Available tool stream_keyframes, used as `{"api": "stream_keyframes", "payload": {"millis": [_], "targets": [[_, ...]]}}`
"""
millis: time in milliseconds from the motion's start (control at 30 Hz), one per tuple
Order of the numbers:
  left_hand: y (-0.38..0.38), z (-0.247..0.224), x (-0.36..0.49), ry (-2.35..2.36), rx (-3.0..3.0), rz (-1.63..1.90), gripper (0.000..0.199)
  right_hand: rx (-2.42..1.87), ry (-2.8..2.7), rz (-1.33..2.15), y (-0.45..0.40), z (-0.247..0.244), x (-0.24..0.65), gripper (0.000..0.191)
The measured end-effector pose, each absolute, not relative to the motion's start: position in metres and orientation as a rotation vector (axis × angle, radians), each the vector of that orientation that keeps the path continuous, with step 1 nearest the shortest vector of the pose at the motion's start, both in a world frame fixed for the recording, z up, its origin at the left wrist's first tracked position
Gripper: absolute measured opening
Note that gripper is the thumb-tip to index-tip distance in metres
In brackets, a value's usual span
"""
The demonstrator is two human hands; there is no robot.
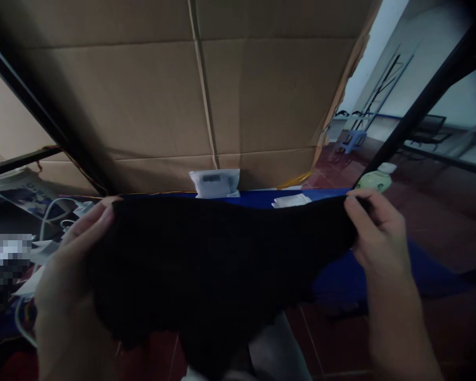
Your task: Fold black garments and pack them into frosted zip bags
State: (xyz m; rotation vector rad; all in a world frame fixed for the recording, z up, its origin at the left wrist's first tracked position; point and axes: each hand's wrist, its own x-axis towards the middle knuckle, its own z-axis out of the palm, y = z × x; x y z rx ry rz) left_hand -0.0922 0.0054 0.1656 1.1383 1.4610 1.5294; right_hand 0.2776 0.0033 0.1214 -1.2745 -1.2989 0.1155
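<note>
Cloth, one black knit piece (pixel 206 264), hangs spread in the air between my two hands, its top edge pinched at each end by my left hand (pixel 73 264) and my right hand (pixel 381 233), fingers and thumbs closed on it. Past its top edge lies a blue sheet (pixel 341 280), with two white packets (pixel 214 183) (pixel 291 201) and one green bottle (pixel 375 179) just behind that edge. One cardboard panel (pixel 143 95) rises beyond them, white cables (pixel 47 222) tangle leftward, and red floor tiles (pixel 333 338) show below.
</note>
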Motion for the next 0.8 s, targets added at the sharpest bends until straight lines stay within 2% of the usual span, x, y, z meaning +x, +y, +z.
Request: {"api": "stream_keyframes", "payload": {"millis": [133,233,300,433,533,667,800], "targets": [[0.049,0.158,-0.096,1.524,1.499,1.300,0.038,-1.404,-1.353,0.173,0.036,0.126,0.275,0.025],[0.082,0.125,-0.093,1.924,1.847,0.968,0.047,-1.633,-1.555,0.090,0.067,0.094,0.273,0.026],[0.091,0.098,-0.084,2.026,1.904,0.972,0.052,-1.771,-1.657,0.018,0.080,0.064,0.267,0.027],[0.077,0.051,-0.063,1.690,2.416,0.702,0.048,-1.706,-1.866,0.017,0.084,0.030,0.250,0.024],[0.062,0.024,-0.057,1.473,2.580,0.496,0.059,-1.653,-1.969,0.079,0.095,0.036,0.233,0.018],[0.058,0.001,-0.059,1.495,2.525,0.450,0.074,-1.639,-2.002,0.190,0.148,0.061,0.206,0.015],[0.058,-0.004,-0.058,1.522,2.516,0.476,0.074,-1.658,-1.975,0.189,0.214,0.076,0.174,0.030]]}}
